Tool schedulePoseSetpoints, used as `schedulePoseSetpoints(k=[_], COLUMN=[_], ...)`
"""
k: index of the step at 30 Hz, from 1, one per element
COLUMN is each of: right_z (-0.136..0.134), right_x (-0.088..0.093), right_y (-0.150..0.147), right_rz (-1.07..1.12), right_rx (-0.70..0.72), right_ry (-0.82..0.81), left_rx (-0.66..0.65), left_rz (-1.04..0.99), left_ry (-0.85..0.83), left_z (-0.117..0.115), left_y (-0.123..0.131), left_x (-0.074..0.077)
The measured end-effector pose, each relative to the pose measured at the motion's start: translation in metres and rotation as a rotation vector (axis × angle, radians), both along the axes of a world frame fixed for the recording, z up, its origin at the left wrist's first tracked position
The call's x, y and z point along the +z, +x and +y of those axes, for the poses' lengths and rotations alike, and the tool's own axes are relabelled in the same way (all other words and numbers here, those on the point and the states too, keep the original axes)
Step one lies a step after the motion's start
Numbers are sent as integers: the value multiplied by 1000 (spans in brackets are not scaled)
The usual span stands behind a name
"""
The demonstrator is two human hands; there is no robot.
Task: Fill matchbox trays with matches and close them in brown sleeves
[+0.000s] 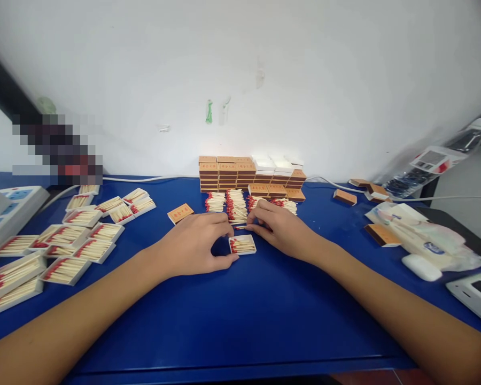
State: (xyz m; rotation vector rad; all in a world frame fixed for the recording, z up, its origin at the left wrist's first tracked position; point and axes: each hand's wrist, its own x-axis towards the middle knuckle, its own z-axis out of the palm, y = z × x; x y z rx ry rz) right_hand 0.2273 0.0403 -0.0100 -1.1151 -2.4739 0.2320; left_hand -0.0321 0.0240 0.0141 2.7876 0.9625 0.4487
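Note:
A small white matchbox tray (247, 251) holding red-headed matches lies on the blue table in front of me. My left hand (196, 240) curls around its left end, thumb at the near edge and fingers at the far edge. Just beyond the tray, my right hand (278, 224) pinches what looks like a match (240, 227), its red head pointing left. Behind my hands are heaps of loose matches (235, 206), partly covered by my right fingers. An orange matchbox sleeve (180, 213) rests beyond my left hand.
Stacked matchboxes (218, 174) stand against the wall, with white trays (273, 164) on top. Several filled trays (68, 235) spread across the left, near a power strip (16, 208). Rightward lie loose matchboxes (344, 197), a tissue pack (433, 240) and a plastic bottle (433, 160).

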Motion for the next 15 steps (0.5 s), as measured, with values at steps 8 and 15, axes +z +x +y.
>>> schedulePoseSetpoints(k=[8, 15], right_z=[-1, -4], right_x=[3, 11], right_y=[8, 12], right_rz=[-14, -25], right_rx=[-7, -6], right_ry=[-69, -101], left_rx=[10, 19], left_rz=[-8, 1], left_ry=[-16, -12], left_z=[3, 4], left_y=[-3, -3], left_x=[-1, 1])
